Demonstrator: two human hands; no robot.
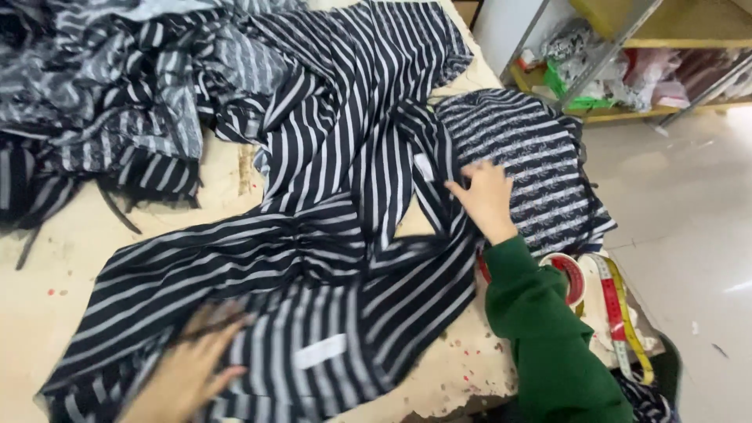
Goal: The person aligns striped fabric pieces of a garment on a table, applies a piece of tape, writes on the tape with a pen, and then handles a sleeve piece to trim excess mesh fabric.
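Garment: striped garment [313, 258] lies spread on the worktable [47, 313].
Left hand [188, 368]: fingers spread flat, pressing the lower part.
Right hand [486, 196]: fingers open, resting on the fabric beside the folded stack [540, 157].
Technique: judged best to smooth outward, palms flat, avoiding creases.
Axis: long axis runs lower left to upper right.

two bare hands [487, 196] [188, 368], one yellow-and-red measuring tape [619, 313] at four o'clock, one red-rimmed tape roll [570, 276], one folded black-and-white striped stack [525, 157] at two o'clock.

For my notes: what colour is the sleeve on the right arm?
Dark green sleeve, head view.
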